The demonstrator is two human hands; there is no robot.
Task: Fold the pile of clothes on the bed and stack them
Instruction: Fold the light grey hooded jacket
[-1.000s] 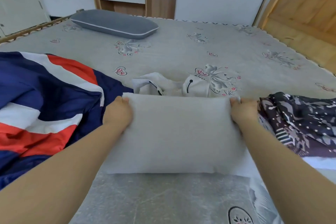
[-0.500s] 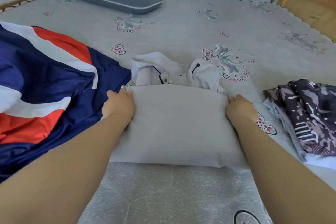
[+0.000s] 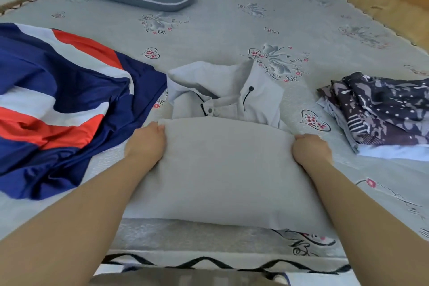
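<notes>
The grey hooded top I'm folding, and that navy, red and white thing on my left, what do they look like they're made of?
Grey hooded top: looks like thick, matte cotton-type fleece or jersey; the folded panel bulges softly, without shine. Navy, red and white cloth: seemingly a thinner, smooth woven or synthetic fabric; it has a slight sheen and many sharp, fine creases. Neither fibre can be confirmed by look alone.
</notes>
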